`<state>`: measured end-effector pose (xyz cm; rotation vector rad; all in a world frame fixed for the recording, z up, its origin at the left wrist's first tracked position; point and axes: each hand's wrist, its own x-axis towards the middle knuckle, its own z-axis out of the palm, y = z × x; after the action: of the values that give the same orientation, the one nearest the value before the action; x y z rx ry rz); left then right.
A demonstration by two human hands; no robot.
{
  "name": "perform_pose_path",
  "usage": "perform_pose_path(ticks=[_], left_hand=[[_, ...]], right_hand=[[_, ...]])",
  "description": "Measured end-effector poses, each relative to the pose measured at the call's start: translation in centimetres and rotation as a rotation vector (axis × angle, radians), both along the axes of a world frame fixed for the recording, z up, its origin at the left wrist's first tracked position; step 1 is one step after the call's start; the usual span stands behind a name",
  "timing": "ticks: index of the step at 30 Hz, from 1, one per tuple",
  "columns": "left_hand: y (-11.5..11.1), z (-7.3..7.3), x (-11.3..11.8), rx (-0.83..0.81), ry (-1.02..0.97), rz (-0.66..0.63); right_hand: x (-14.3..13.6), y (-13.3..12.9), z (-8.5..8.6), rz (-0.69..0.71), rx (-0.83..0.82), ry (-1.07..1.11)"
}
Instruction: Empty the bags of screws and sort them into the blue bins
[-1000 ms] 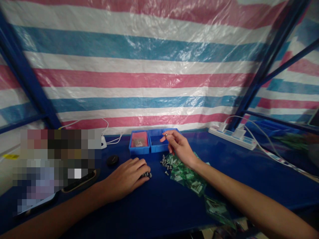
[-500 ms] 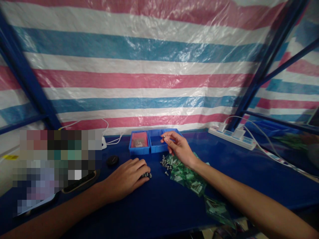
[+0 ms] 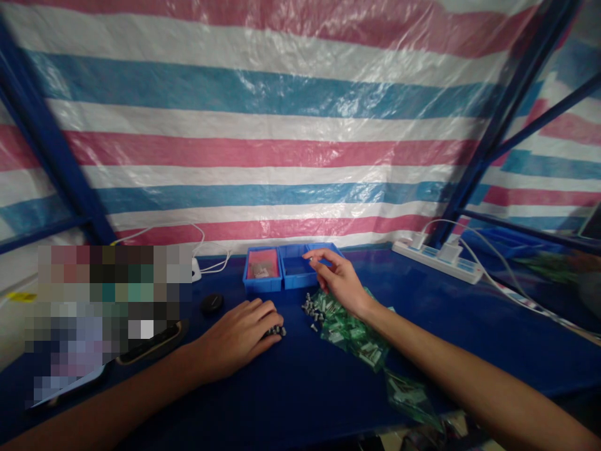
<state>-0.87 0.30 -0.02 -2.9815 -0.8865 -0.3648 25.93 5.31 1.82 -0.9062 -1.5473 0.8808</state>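
Observation:
My left hand rests on the blue table, its fingers curled around several small metal screws that show between thumb and fingers. Raised near the front of a blue bin, my right hand pinches a small metal screw between thumb and fingertip. A loose pile of screws lies below the right hand, beside green plastic bags holding pale and metal parts. Another blue bin, with a pink lining and a clear bag inside, stands left of the first.
A white power strip with plugs and cables lies at the back right. A round black object sits left of my left hand, near a white adapter. Blue metal posts and a striped sheet stand behind.
The fingers of my right hand have shifted very slightly around the screw. My left hand has not visibly moved.

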Motion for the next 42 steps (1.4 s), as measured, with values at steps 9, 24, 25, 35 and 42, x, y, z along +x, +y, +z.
perform_pose_path(ticks=[9,24,25,35,42], left_hand=[[0.01,-0.1,-0.03,0.021,-0.034,-0.015],[-0.03,0.12,0.02,-0.002,0.003,-0.003],[-0.03,0.14,0.04,-0.001,0.006,0.0],[0.04,-0.08,-0.05,0.012,-0.011,-0.008],[0.06,-0.17,-0.07,0.015,-0.015,-0.009]], right_hand=[[-0.06,-0.03,0.15,0.006,-0.098,0.088],[-0.01,-0.19,0.33,-0.007,-0.076,0.076],[-0.02,-0.21,0.34,-0.004,-0.074,0.073],[-0.09,0.02,0.04,0.012,-0.044,0.066],[-0.21,-0.15,0.1,0.015,-0.026,0.09]])
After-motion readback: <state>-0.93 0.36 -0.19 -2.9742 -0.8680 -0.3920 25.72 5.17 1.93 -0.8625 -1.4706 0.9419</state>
